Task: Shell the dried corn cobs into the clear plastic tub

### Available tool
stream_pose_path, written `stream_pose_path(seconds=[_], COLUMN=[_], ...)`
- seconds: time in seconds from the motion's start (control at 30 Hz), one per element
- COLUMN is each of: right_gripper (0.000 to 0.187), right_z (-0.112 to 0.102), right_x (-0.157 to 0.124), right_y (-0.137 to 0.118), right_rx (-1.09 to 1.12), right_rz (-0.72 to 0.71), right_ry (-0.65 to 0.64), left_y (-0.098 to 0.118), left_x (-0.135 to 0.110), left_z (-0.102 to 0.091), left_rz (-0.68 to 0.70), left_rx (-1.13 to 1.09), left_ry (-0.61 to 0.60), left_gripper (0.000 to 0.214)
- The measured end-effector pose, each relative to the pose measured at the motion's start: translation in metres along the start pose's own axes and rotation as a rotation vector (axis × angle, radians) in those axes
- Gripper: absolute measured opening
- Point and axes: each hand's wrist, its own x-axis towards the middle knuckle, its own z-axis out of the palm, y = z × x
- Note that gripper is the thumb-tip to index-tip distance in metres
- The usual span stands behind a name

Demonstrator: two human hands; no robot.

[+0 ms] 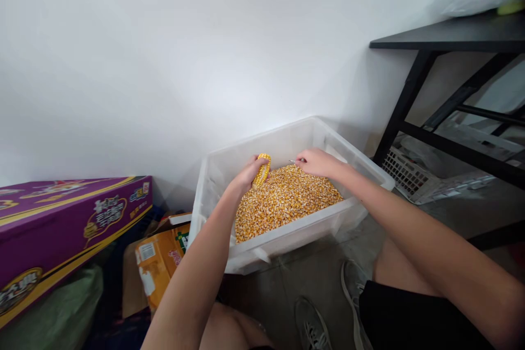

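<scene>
My left hand [248,173] is closed around a yellow corn cob [262,169], which it holds tilted over the left part of the bin. A pale patch shows on the cob's face where kernels are gone. Across from it, my right hand [315,162] is closed on a small thin tool with a metal tip [292,161]; its exact kind is too small to tell. The two hands are apart. Below them lies a heap of loose corn kernels [283,202] in a translucent white plastic bin [287,245].
A white wall [229,54] rises behind the bin. On the left are a purple carton [74,224] and a torn orange cardboard box [158,262]. A black table [447,35] stands on the right, with a white basket [410,175] beneath. My shoes [311,325] are in front of the bin.
</scene>
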Motion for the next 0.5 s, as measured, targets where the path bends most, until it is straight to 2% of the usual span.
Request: stream_pose_path(seconds=[0.13,0.3,0.5], right_gripper=[0.024,0.026,0.024], right_z=[0.003,0.005,0.005], right_x=[0.002,0.006,0.007], right_y=[0.002,-0.001,-0.027], right_rx=[0.003,0.054,0.242], right_rz=[-0.005,-0.019,0.000], right_ry=[-0.009,0.032,0.257], left_y=[0.003,0.005,0.012], left_x=[-0.003,-0.008,-0.012], left_z=[0.001,0.002,0.018], left_rz=[0.052,0.097,-0.051], left_rx=[0.070,0.075,-0.042], left_ry=[0.030,-0.004,-0.077], left_gripper=[0.038,0.046,0.051])
